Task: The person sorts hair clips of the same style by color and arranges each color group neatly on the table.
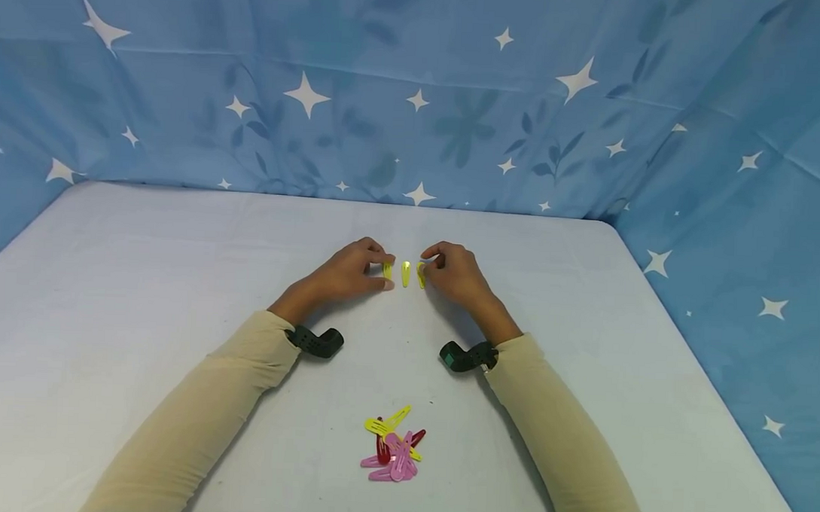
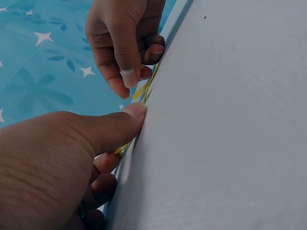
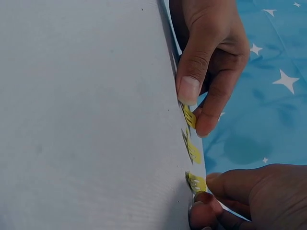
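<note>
Three yellow snap hair clips stand side by side in a short row on the white table. My left hand (image 1: 351,272) pinches the left clip (image 1: 387,270) lengthwise, with the thumb at its near end and the index finger at its far end. At the row's other end, my right hand (image 1: 460,277) holds the right clip (image 1: 420,276) between thumb and fingers, hiding part of it. Between the two hands lies the middle clip (image 1: 405,274), untouched. The right wrist view shows all three upright-pointing clips, the middle one (image 3: 193,151) apart from both hands.
Nearer the body, a loose pile holds pink hair clips (image 1: 400,463), dark red hair clips (image 1: 383,452) and more yellow hair clips (image 1: 377,427), overlapping one another. A blue star-patterned curtain (image 1: 360,134) borders the white table (image 1: 180,248) at the back and right.
</note>
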Motion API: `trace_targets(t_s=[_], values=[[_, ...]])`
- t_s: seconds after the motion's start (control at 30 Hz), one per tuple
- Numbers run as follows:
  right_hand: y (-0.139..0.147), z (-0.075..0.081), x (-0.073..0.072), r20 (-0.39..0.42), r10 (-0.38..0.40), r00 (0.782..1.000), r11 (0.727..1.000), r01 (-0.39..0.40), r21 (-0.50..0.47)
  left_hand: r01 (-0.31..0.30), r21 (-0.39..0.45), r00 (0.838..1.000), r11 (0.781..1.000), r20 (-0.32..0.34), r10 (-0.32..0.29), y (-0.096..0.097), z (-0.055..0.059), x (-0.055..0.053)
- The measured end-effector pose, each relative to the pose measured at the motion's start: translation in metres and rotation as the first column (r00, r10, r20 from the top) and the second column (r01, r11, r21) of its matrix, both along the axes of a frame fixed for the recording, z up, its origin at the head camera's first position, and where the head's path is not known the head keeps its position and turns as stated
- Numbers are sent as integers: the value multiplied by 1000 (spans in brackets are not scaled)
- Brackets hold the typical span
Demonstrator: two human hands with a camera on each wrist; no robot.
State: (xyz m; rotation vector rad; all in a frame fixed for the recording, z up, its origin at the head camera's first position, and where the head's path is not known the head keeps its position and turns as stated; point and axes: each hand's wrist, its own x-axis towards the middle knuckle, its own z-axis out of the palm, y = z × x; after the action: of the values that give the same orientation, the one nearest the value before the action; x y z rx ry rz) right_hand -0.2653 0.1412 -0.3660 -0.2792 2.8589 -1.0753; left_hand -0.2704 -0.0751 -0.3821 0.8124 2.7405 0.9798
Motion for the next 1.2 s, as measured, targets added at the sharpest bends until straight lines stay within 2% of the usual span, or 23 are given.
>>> trace_targets(t_s=[0.23, 0.4, 0.53, 0.67, 0.77, 0.93, 1.03, 1.2], values=[[-1, 2, 6, -40, 10, 999, 1000, -10, 9, 4, 7, 1000, 1000, 0, -4, 0, 1, 1], [-3, 6, 15, -99, 63, 993, 998, -62, 8, 29, 27, 1000, 999, -5, -29, 1, -4, -4], [-4, 9, 25, -142, 158, 977, 987, -157, 17, 27, 25, 1000, 999, -5, -27, 1, -4, -4], [-6, 11, 38, -115, 256, 960, 966, -257, 7, 19, 17, 1000, 1000, -7, -19, -1, 0, -1], [-6, 12, 46, -71, 331, 941, 943, -333, -21, 25, 24, 999, 999, -21, -25, -2, 1, -1], [-7, 14, 61, -35, 443, 896, 892, -444, -83, 29, 26, 999, 999, -20, -28, -2, -1, -3], [-10, 14, 70, -24, 496, 868, 861, -495, -120, 24, 22, 1000, 999, -17, -24, -2, -3, -3], [-15, 12, 86, 10, 554, 833, 825, -547, -140, 20, 32, 1000, 999, -24, -19, -2, -3, -3]])
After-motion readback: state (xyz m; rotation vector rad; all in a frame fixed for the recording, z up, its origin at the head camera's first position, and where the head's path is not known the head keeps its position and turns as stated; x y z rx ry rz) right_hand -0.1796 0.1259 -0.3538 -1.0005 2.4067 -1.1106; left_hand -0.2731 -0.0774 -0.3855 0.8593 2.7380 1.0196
